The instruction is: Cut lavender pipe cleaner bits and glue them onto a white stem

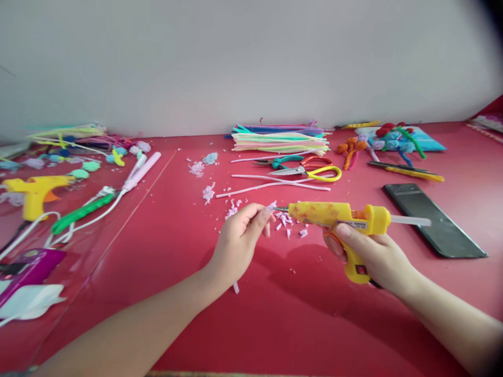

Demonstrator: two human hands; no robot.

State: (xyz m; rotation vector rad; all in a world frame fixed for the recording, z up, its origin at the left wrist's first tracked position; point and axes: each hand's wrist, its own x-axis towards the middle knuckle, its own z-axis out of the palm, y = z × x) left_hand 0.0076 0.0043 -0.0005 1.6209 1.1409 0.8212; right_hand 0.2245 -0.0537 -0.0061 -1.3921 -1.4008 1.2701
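Note:
My right hand (369, 251) grips a yellow glue gun (338, 215) by its handle, a finger on the trigger and a clear glue stick poking out the back. The metal nozzle points left at a small pale pink pipe-cleaner piece (271, 206) pinched in the fingers of my left hand (241, 235). The piece's tail hangs out below my left wrist. Both hands hover just above the red table (298, 314), with pink fuzz scraps (286, 222) lying under the nozzle.
Beyond the hands lie yellow-handled scissors (314, 172), teal pliers, loose pink stems and a stack of coloured pipe cleaners (279, 139). A black phone (432, 220) lies right. Pipe-cleaner flowers (393, 137) sit far right. Left: another glue gun (33, 191), cords, a white wand.

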